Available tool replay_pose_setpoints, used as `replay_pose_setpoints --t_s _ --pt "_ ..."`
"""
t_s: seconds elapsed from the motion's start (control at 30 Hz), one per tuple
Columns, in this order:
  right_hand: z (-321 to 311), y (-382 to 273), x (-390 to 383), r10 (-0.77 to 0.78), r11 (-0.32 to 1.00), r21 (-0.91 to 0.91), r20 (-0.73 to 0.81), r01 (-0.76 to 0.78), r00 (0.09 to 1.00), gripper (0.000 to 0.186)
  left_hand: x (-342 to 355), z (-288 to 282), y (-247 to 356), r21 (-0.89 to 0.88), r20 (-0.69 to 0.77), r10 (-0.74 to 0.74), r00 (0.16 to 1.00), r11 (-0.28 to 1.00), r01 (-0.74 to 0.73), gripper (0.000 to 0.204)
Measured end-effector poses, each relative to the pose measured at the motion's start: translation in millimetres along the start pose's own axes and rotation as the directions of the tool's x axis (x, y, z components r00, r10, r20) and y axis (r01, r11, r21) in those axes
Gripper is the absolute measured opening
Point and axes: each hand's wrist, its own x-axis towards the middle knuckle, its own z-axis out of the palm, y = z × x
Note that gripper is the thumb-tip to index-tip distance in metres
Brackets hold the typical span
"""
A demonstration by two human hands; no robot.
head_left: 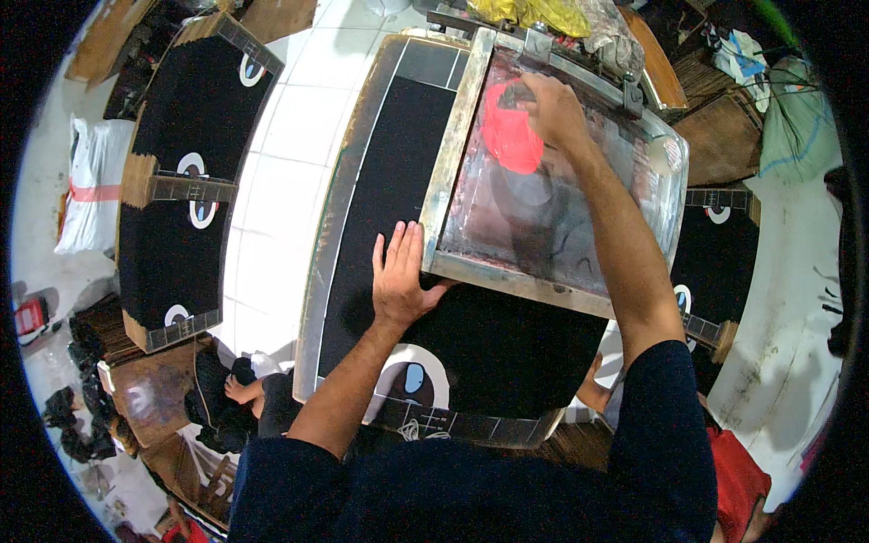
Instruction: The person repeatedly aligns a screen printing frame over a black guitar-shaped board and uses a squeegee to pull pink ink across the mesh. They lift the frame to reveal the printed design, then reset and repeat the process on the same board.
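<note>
A wooden-edged printing screen point(520, 290) lies over a long board covered in black cloth point(398, 154). Bright pink-red ink point(514, 136) is spread on the upper left of its mesh. At the top of that ink, my right hand point(554, 113) is closed on a small dark squeegee point(516, 94), partly hidden by the fingers. My left hand point(398, 281) rests flat on the black cloth by the screen's near left corner, fingers stretched out and holding nothing. Nearer to me on the cloth, a white, brown and blue eye print point(412, 380) is visible.
Boards with black cloth and eye prints stand at the left point(186, 118) and right point(715, 249). Metal hinge clamps point(538, 45) hold the screen's far edge. A yellow plastic bag point(529, 14) lies behind it. Other people's limbs show low at the left and right.
</note>
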Motion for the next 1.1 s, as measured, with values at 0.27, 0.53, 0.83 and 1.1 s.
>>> replay_pose_setpoints --t_s 0.27,0.53,0.83,1.1 --pt "12 -10 -49 0.034 0.992 -0.119 0.03 -0.031 0.999 0.032 -2 1 0 -0.005 0.002 0.002 1.0 1.0 -0.002 0.111" --pt "-7 -36 -86 -0.03 0.989 -0.146 -0.039 0.024 0.999 0.026 -2 3 -2 -0.275 -0.047 -0.038 0.998 0.961 0.024 0.106" --pt "-36 -27 -60 0.044 0.992 0.108 0.134 -0.058 0.99 0.037 -11 10 -5 -0.427 -0.168 -0.054 0.984 0.904 -0.024 0.098" --pt "-7 9 0 -0.041 0.996 0.075 -0.044 0.044 0.998 0.043 -11 8 -6 -0.416 -0.146 -0.03 0.989 0.909 -0.034 0.096"
